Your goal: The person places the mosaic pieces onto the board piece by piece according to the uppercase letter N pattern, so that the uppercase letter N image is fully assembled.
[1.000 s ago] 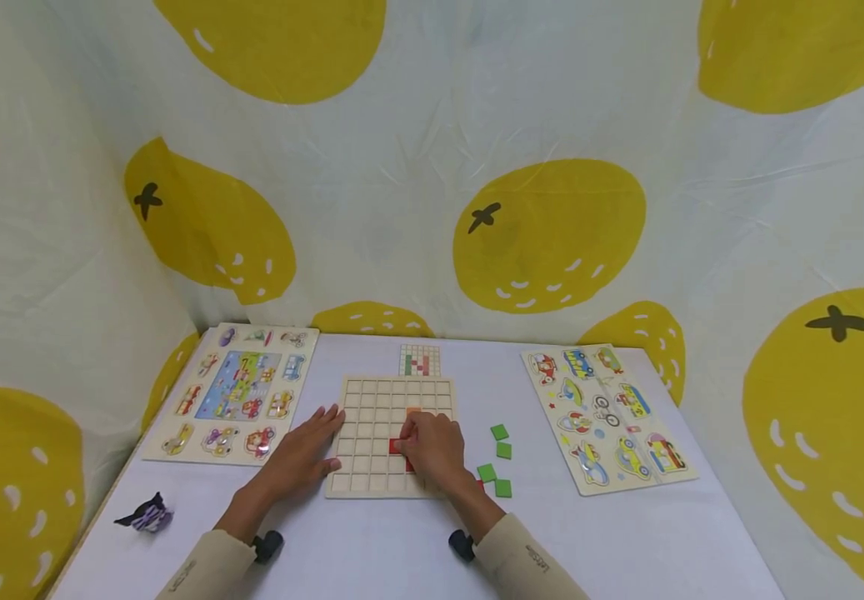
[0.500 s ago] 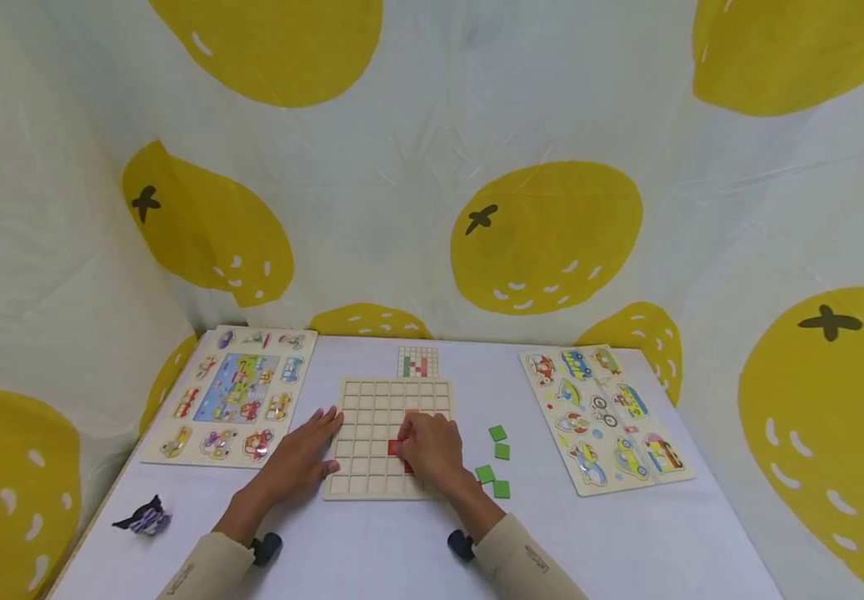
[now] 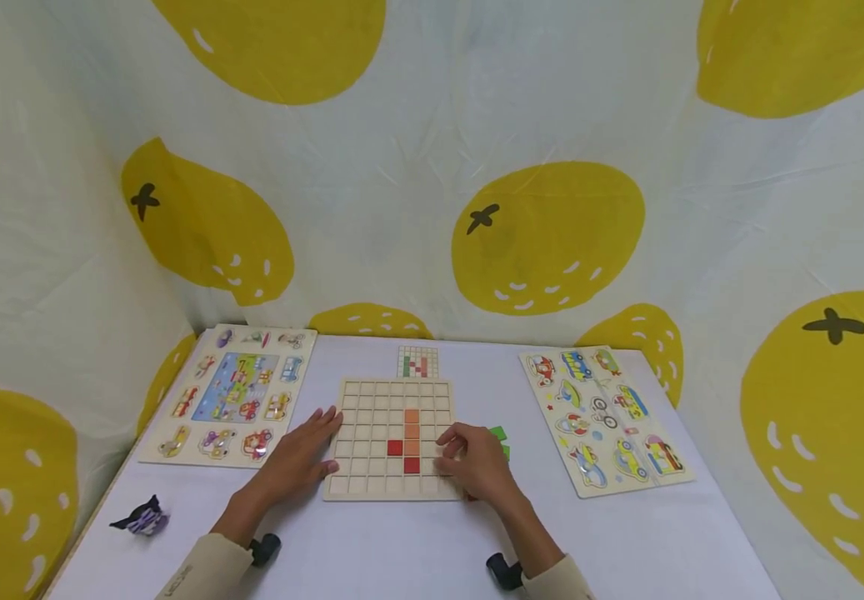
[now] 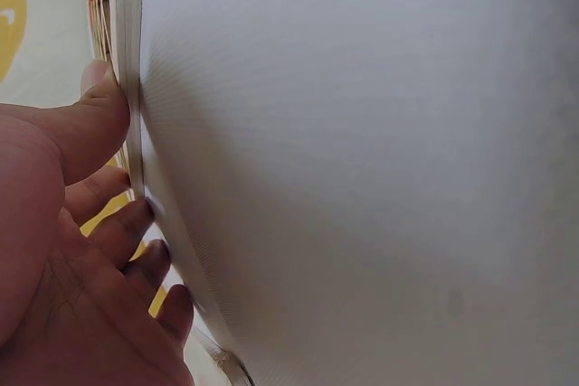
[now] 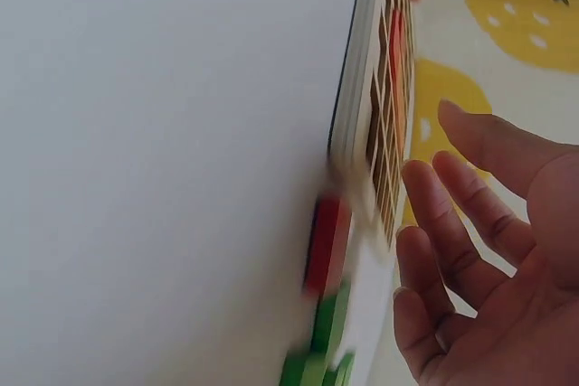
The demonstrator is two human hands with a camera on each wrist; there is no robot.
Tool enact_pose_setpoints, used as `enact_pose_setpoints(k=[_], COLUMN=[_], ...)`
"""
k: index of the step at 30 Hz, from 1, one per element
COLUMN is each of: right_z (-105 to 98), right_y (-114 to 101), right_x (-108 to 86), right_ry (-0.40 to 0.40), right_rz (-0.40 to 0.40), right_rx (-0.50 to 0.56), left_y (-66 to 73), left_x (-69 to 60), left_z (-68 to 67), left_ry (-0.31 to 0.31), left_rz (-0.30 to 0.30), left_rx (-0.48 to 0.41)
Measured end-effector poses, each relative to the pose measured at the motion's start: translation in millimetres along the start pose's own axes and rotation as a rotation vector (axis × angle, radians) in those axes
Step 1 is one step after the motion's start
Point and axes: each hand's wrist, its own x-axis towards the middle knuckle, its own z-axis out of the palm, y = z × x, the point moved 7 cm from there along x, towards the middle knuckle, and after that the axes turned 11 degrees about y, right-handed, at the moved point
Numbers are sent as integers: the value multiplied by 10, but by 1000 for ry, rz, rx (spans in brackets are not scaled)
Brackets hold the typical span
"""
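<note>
A wooden grid board [image 3: 360, 483] lies in front of me. Set in its squares are a column of orange tiles [image 3: 412, 432], a red tile [image 3: 412, 465] below them and another red tile [image 3: 395, 448] to the left. My left hand [image 3: 298, 454] rests along the board's left edge, its thumb and fingers touching the rim in the left wrist view. Over the board's right edge hovers my right hand [image 3: 479, 462], fingers loosely bent with nothing between them. Beneath it, the right wrist view shows a loose red tile [image 5: 326, 246] and several green tiles [image 5: 331, 318].
Behind the board lies a small pattern card [image 3: 418, 362] with coloured squares. A vehicle puzzle [image 3: 240, 387] stands at the left and another vehicle puzzle [image 3: 611, 425] at the right. A small black and purple item [image 3: 144, 517] sits near the left front.
My right hand has let go of the red tile left of the column and moved right, off the middle of the board, uncovering the orange and red tiles. The left hand stays put.
</note>
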Motion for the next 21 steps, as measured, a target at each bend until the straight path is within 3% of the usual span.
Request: enact_pose_setpoints(k=[4, 10, 21], right_z=[-152, -272, -257], right_y=[183, 335, 428], right_x=[-85, -180, -230], right_ry=[-6, -83, -105], right_rz=[40, 40, -21], right_rx=[-15, -86, -205], left_y=[-5, -8, -14], left_x=[-1, 1, 4], left_z=[1, 3, 18], left_ry=[1, -6, -4], left_rz=[3, -4, -3], left_rx=[-1, 3, 6])
